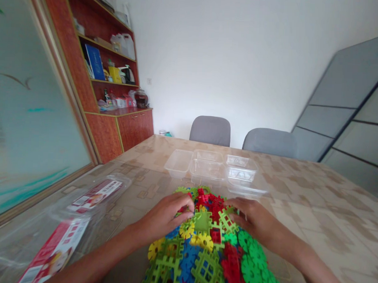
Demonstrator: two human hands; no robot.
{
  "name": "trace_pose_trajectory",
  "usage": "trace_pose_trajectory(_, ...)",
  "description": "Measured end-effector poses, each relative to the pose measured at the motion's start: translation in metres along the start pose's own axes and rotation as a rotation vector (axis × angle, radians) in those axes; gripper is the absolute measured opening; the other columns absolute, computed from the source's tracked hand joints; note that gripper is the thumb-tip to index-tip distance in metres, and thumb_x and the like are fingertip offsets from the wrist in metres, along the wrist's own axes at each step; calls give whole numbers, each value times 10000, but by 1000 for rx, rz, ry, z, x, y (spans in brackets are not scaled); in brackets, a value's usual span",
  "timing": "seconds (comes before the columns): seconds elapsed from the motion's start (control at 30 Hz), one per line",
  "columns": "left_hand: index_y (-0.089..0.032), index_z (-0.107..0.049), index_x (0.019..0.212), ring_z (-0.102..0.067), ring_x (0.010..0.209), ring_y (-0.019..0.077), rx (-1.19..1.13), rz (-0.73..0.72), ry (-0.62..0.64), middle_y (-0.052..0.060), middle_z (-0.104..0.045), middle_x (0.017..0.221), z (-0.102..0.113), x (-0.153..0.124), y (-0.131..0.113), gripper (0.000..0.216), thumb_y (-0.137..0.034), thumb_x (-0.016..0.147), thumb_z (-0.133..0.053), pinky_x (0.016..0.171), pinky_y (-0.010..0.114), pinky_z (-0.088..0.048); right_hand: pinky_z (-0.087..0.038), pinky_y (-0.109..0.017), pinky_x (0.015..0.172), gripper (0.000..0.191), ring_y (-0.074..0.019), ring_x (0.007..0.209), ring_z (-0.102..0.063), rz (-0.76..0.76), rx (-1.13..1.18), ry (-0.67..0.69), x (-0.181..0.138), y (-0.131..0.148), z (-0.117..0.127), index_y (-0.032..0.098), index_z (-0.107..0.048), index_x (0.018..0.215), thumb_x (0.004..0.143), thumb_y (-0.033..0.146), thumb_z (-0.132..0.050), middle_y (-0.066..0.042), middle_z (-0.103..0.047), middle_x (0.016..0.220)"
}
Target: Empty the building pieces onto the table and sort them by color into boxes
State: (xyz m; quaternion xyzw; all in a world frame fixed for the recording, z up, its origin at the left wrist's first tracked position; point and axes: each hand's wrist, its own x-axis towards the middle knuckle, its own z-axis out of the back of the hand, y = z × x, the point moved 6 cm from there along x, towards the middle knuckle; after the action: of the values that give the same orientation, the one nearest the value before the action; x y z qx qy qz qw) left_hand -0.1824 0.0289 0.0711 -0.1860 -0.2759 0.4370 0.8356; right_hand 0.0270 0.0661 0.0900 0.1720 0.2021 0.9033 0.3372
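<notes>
A heap of plastic building pieces (pixel 199 258) in green, yellow, red and blue lies on the table in front of me. My left hand (pixel 175 212) is over the far left part of the heap, its fingers curled towards the thumb. A bit of red shows by those fingers, but what they hold, if anything, is hidden. At the far right of the heap, my right hand (pixel 247 213) has its fingers closed on the edge of a light green square lattice piece (pixel 228 219), which is tilted. Between the hands lies another light green square piece (pixel 203 221).
Clear plastic boxes (pixel 208 169) stand in a row beyond the heap. Transparent packaging with red and white labels (pixel 59 244) lies to the left on the patterned table (pixel 311 205). Two grey chairs (pixel 210 130) are at the far edge; a wooden cabinet (pixel 135 126) stands back left.
</notes>
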Motion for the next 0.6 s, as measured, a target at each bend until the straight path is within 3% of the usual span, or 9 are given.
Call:
trace_pose_trajectory(0.17,-226,-568,1193,-528,1131,254,76,22,69,71,-600,1203,-7,-1,3,461,-333,773,-725,968,346,-401,-490,-314,768,156,-219,847,-653,-11,32,33,2,-2,-1,218,-680,990,884,222,-565,-63,-707,932)
trace_pose_trajectory(0.3,-222,-616,1158,-542,1133,249,95,24,61,71,-637,1161,-11,2,6,344,-274,823,-671,986,351,-396,-484,-290,751,185,-202,850,-653,-21,56,-58,1,8,14,232,-684,1030,890,215,-565,-46,-715,947)
trace_pose_trajectory(0.43,-226,-617,1163,-567,1109,215,-3,33,28,45,-642,1180,7,2,-1,318,-207,845,-600,972,308,-400,-469,-239,646,169,-160,736,-637,-31,144,-56,-5,33,21,213,-689,989,910,253,-546,-25,-713,857)
trace_pose_trajectory(0.5,-219,-625,1147,-599,1056,201,-95,63,128,30,-660,1154,18,-1,-9,311,-216,837,-595,918,276,-429,-455,-225,616,148,-144,699,-620,-3,182,35,-9,50,13,221,-689,974,895,235,-565,-7,-704,825)
trace_pose_trajectory(0.6,-248,-649,1117,-631,968,198,-186,107,420,-1,-683,1083,25,-14,-22,322,-291,799,-669,814,245,-458,-447,-216,600,210,-136,695,-612,22,197,190,-15,70,-8,251,-687,968,814,122,-625,19,-691,822)
